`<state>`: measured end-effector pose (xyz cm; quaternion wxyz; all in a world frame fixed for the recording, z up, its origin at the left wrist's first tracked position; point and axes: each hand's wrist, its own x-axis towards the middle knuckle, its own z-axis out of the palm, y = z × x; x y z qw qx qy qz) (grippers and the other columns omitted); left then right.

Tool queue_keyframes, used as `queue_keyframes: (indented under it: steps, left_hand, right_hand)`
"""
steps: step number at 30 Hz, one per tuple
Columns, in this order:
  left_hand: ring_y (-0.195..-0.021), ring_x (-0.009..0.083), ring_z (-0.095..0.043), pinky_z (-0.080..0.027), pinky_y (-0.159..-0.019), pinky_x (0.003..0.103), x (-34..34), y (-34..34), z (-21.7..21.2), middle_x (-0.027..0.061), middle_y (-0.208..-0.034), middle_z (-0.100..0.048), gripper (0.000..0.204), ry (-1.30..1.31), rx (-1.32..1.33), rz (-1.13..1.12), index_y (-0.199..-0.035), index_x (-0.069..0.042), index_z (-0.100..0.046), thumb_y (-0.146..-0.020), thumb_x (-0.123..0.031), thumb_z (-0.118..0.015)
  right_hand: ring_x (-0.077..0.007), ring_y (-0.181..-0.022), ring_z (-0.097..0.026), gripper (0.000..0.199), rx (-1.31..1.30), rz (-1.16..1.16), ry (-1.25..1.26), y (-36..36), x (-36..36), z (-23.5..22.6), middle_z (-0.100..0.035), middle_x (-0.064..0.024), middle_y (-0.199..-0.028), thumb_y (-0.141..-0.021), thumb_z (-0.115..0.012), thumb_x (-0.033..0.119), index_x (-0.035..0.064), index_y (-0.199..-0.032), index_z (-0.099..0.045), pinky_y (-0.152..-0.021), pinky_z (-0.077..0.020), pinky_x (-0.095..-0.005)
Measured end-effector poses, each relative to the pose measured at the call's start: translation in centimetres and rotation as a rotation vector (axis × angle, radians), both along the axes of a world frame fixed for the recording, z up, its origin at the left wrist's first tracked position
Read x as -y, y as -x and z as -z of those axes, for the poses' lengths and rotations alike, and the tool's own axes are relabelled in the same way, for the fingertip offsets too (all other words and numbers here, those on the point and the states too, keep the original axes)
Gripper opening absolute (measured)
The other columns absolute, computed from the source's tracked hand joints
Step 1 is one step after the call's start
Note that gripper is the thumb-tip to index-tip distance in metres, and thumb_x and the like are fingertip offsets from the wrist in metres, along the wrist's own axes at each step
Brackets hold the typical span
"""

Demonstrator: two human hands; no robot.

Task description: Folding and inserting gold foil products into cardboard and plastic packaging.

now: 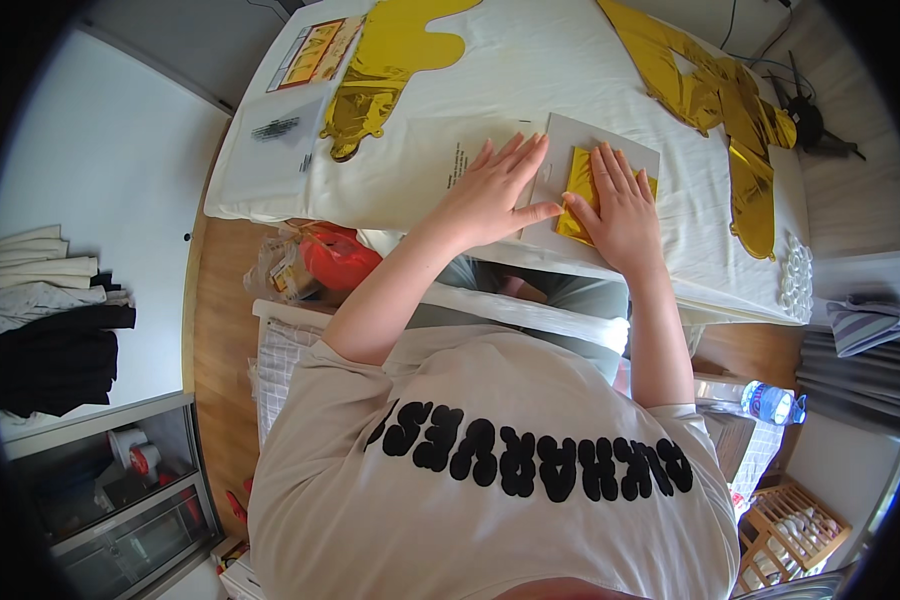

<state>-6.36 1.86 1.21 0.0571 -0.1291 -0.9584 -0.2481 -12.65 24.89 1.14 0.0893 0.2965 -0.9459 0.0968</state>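
Note:
Under my right hand (622, 215) lies a small folded piece of gold foil (578, 180); the fingers are stretched flat over it and hide part of it. The foil rests on a grey flat card (567, 135) near the table's front edge. My left hand (495, 195) is spread just left of the card, its thumb reaching toward the foil's left edge. Beneath and beside that hand is a clear plastic sleeve (420, 150) with small dark print. Whether the left palm presses on it or hovers, I cannot tell.
A white cloth covers the table (540, 60). Flat gold foil balloons lie at the far left (400, 50) and along the right side (750, 180). Left are a printed card (315, 52) and a translucent bag (270, 150). Clear round pieces (796, 280) sit at the right corner.

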Motion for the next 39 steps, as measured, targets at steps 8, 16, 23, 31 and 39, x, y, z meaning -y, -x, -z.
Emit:
queue_keyframes:
  steps: [8, 16, 23, 31, 39]
  left_hand:
    - [-0.156, 0.0349, -0.03, -0.022, -0.126, 0.059, 0.2, -1.8, 0.4, 0.016, -0.165, -0.039, 0.072, 0.228, -0.1, -0.154, -0.157, -0.005, -0.041, -0.104, -0.052, -0.054]
    - [-0.158, 0.0338, -0.025, -0.017, -0.127, 0.056, 1.0, -2.8, -0.8, 0.0143, -0.169, -0.033, 0.061, 0.1, 0.064, -0.072, -0.161, -0.009, -0.037, -0.11, -0.041, -0.046]
    - [-0.158, 0.0378, -0.024, -0.014, -0.127, 0.058, -0.9, -2.5, -0.2, 0.0176, -0.169, -0.031, 0.062, 0.054, 0.075, -0.21, -0.162, -0.009, -0.036, -0.111, -0.043, -0.042]
    - [-0.156, 0.0409, -0.027, -0.014, -0.126, 0.062, -2.6, -1.2, 0.8, 0.0211, -0.166, -0.034, 0.068, 0.107, -0.062, -0.312, -0.161, -0.006, -0.035, -0.106, -0.044, -0.047]
    - [-0.155, 0.043, -0.028, -0.013, -0.127, 0.062, -3.4, -1.3, 0.2, 0.0226, -0.166, -0.034, 0.076, 0.156, -0.059, -0.274, -0.159, -0.004, -0.037, -0.101, -0.05, -0.054]
  right_hand:
    - [-0.0294, -0.156, -0.032, 0.087, -0.034, -0.023, 0.026, 0.1, 0.0, 0.2, -0.042, -0.0138, -0.164, -0.101, -0.046, 0.069, 0.0027, -0.157, -0.043, -0.128, -0.022, -0.0498]
    - [-0.0292, -0.156, -0.032, 0.087, -0.027, -0.017, 0.019, 0.1, -0.1, 0.2, -0.042, -0.0135, -0.164, -0.101, -0.045, 0.069, 0.003, -0.158, -0.042, -0.128, -0.0221, -0.0495]
    - [-0.0275, -0.157, -0.029, 0.079, 0.005, -0.001, -0.006, -0.1, 0.1, -0.1, -0.038, -0.011, -0.167, -0.103, -0.048, 0.064, 0.0078, -0.159, -0.042, -0.129, -0.0189, -0.048]
    - [-0.0283, -0.157, -0.03, 0.076, 0.036, -0.03, 0.011, -1.5, -0.7, -0.7, -0.039, -0.0111, -0.166, -0.103, -0.052, 0.058, 0.0067, -0.159, -0.042, -0.128, -0.0209, -0.0487]
    - [-0.0289, -0.156, -0.031, 0.076, 0.044, -0.039, 0.007, -2.8, -1.1, -1.0, -0.04, -0.0112, -0.166, -0.103, -0.054, 0.056, 0.0049, -0.158, -0.042, -0.128, -0.0218, -0.0493]
